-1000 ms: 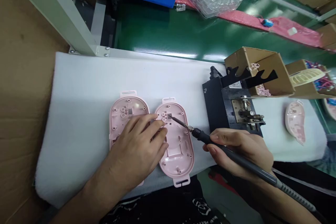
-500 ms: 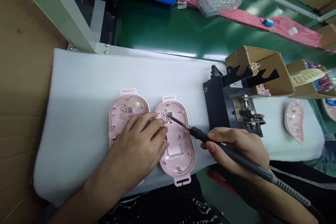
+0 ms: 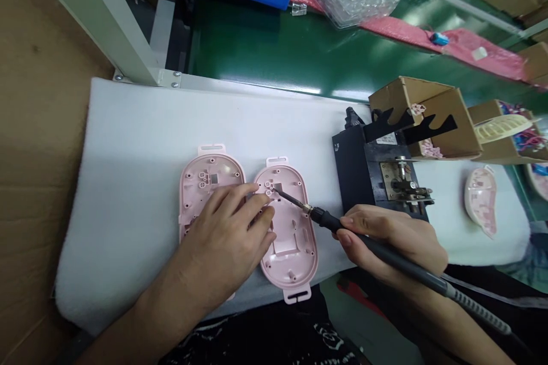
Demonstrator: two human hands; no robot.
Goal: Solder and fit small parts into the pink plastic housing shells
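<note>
Camera view has drifted slightly; iron tip stays at the same spot. Right hand pinches a soldering iron between thumb and fingers, tip at a dark square insert on the right pink plastic casing half. Left hand, fingers spread and gripping nothing, rests across that half and the left half, both lying on white foam padding.

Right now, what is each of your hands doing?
Left hand: open, fingers resting on a pink plastic casing.
Right hand: closed, holding a soldering iron.
</note>
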